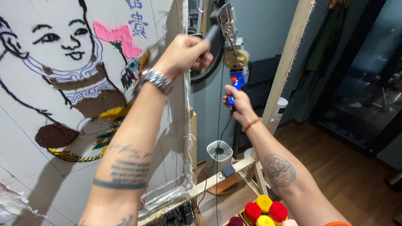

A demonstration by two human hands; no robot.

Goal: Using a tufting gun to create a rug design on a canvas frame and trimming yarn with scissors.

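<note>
Hands gripping tufting gun (228, 25), left hand (182, 52) top handle, right hand (236, 102) lower

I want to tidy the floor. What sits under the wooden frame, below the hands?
Red and yellow yarn balls, a white fan and cables. The right forearm covers whatever lies beside the yarn.

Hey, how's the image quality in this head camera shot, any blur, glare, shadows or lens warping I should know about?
Head view: wide-angle warping bends the wooden frame and stretches both forearms; the left hand and right hand are fairly sharp, the tufting gun slightly soft; lighting is even on the canvas, where the left arm throws a soft shadow at lower left; the dark glass cabinet shows faint reflections; yarn balls are crisp.
</note>
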